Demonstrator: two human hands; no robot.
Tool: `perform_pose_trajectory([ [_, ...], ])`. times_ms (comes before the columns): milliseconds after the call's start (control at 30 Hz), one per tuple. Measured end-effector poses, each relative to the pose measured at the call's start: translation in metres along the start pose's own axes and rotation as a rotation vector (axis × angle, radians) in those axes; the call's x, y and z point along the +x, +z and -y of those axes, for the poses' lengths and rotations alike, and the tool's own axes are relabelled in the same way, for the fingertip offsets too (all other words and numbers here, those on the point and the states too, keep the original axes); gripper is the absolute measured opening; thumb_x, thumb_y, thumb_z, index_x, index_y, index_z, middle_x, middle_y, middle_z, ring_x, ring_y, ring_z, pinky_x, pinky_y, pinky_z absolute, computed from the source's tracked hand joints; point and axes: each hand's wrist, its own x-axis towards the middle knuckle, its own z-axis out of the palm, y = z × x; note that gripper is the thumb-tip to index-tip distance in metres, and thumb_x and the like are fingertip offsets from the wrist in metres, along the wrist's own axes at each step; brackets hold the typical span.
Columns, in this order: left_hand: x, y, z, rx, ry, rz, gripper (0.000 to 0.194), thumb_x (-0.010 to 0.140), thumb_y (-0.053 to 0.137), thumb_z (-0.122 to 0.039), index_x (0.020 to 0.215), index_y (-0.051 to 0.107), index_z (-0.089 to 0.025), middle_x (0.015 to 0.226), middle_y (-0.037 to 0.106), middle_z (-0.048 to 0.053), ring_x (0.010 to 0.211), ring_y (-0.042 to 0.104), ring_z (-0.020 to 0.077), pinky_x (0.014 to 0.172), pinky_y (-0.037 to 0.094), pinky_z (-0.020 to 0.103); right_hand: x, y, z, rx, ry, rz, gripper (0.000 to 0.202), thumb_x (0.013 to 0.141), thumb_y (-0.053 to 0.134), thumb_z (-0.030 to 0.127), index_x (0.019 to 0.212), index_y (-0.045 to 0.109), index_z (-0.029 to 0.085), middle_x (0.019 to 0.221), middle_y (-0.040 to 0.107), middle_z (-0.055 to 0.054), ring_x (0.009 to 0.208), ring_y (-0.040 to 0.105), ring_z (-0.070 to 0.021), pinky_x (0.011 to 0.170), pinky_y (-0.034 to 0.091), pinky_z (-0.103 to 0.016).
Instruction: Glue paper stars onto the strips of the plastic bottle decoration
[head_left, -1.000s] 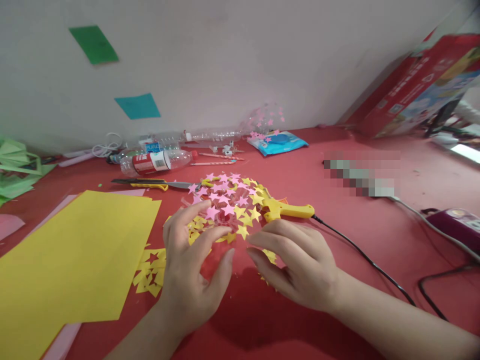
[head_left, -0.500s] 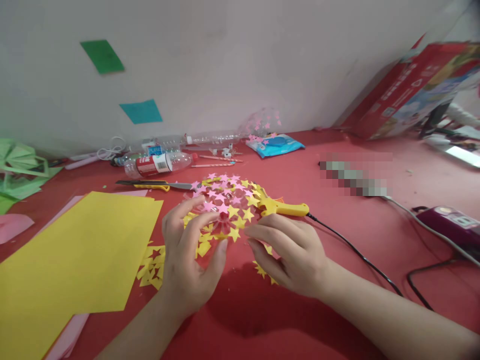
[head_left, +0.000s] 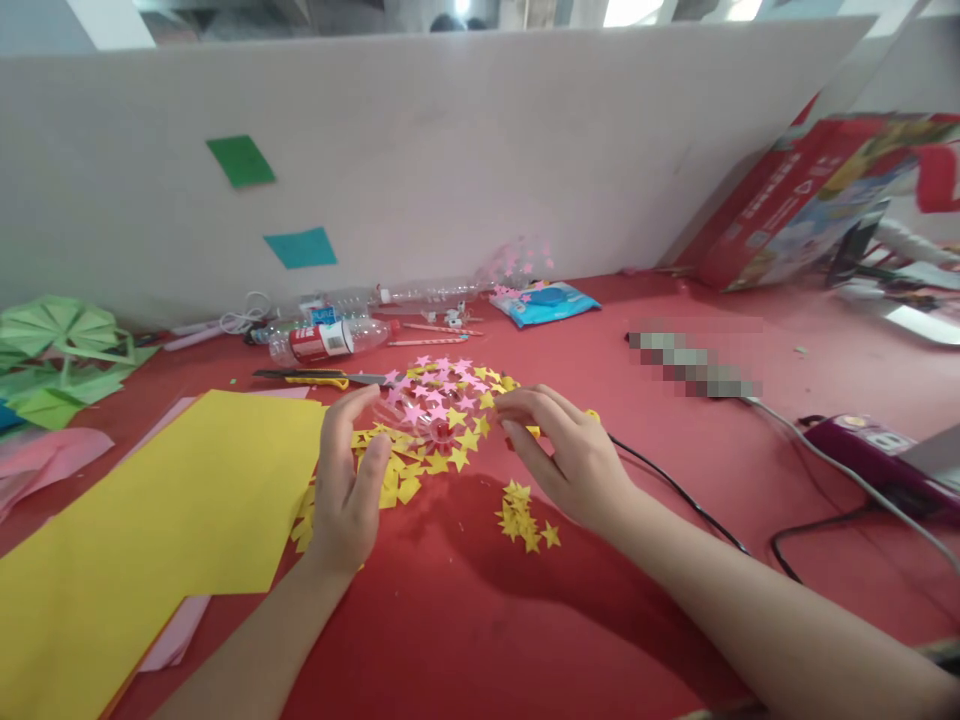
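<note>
A clear plastic bottle piece [head_left: 441, 432] stands on the red table, covered with pink stars [head_left: 437, 393] and, toward its right side, yellow stars [head_left: 468, 440]. My left hand [head_left: 349, 485] is beside it on the left, thumb and fingers apart, holding nothing. On its right, my right hand [head_left: 570, 450] hovers with curved fingers, the tips close to the yellow stars; nothing shows between them. Behind that hand lies a yellow glue gun [head_left: 592, 415], mostly hidden. A small pile of loose yellow stars [head_left: 521, 515] is below my right hand. Yellow paper scraps [head_left: 401, 485] lie between my left hand and the bottle piece.
Yellow paper sheets [head_left: 187, 490] cover the left. A utility knife [head_left: 315, 379] lies behind my left hand. Plastic bottles [head_left: 330, 342], striped pencils [head_left: 431, 342] and a blue wipes packet [head_left: 551, 303] are farther back. A black cord [head_left: 675, 485] runs right.
My hands have moved apart, the left to the left and the right to the right and up. The star-covered piece stays on the table. The view has tilted upward.
</note>
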Motion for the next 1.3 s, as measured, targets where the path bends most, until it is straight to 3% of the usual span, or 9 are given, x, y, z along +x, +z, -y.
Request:
perform_pose_trajectory([
  [233, -0.003, 0.002, -0.006, -0.091, -0.017, -0.009, 0.036, 0.092, 0.044, -0.042, 0.122, 0.050, -0.023, 0.113, 0.054, 0.009, 0.101, 0.055, 0.0207, 0.091, 0.043, 0.038, 0.000, 0.002, -0.008, 0.020, 0.142, 0.048, 0.020, 0.098, 0.034, 0.022, 0.105, 0.052, 0.018, 0.094, 0.065, -0.008, 0.085, 0.064, -0.0160, 0.075, 0.050, -0.028],
  [467, -0.006, 0.000, -0.007, -0.099, 0.016, 0.009, 0.034, 0.092, 0.047, -0.038, 0.123, 0.049, -0.024, 0.111, 0.054, 0.008, 0.089, 0.055, 0.0171, 0.082, 0.045, 0.035, 0.002, 0.006, -0.017, 0.035, 0.194, 0.046, 0.020, 0.097, 0.034, 0.020, 0.107, 0.051, 0.021, 0.098, 0.065, -0.007, 0.092, 0.062, -0.0176, 0.079, 0.048, -0.030],
  [667, -0.006, -0.004, -0.005, -0.073, 0.047, 0.005, 0.030, 0.092, 0.048, -0.035, 0.120, 0.051, -0.024, 0.110, 0.053, 0.008, 0.090, 0.056, 0.0171, 0.083, 0.046, 0.035, 0.004, -0.004, -0.013, -0.016, -0.028, -0.156, 0.026, 0.092, 0.035, 0.011, 0.090, 0.060, 0.019, 0.085, 0.057, -0.007, 0.078, 0.055, -0.0174, 0.071, 0.045, -0.031],
  [833, -0.006, -0.003, -0.004, -0.057, 0.048, 0.020, 0.029, 0.092, 0.047, -0.035, 0.119, 0.051, -0.024, 0.109, 0.053, 0.008, 0.090, 0.056, 0.0174, 0.082, 0.047, 0.035, 0.002, -0.005, -0.007, -0.024, -0.228, -0.114, 0.033, 0.084, 0.036, 0.002, 0.079, 0.063, 0.019, 0.080, 0.054, -0.006, 0.072, 0.049, -0.0165, 0.065, 0.042, -0.031],
  [1000, -0.006, -0.003, -0.005, -0.040, 0.049, 0.028, 0.029, 0.092, 0.047, -0.035, 0.119, 0.052, -0.025, 0.108, 0.052, 0.007, 0.091, 0.056, 0.0176, 0.082, 0.047, 0.036, 0.001, -0.002, -0.005, -0.035, -0.256, -0.049, 0.031, 0.079, 0.037, 0.000, 0.079, 0.062, 0.018, 0.082, 0.054, -0.006, 0.073, 0.047, -0.0162, 0.067, 0.041, -0.031],
  [1300, -0.006, -0.003, -0.003, -0.042, 0.037, 0.028, 0.028, 0.092, 0.048, -0.034, 0.118, 0.052, -0.027, 0.109, 0.052, 0.007, 0.091, 0.057, 0.0176, 0.083, 0.048, 0.036, 0.002, -0.004, -0.007, -0.026, -0.220, -0.087, 0.032, 0.082, 0.035, 0.000, 0.079, 0.060, 0.019, 0.082, 0.055, -0.005, 0.073, 0.049, -0.0159, 0.067, 0.043, -0.031],
])
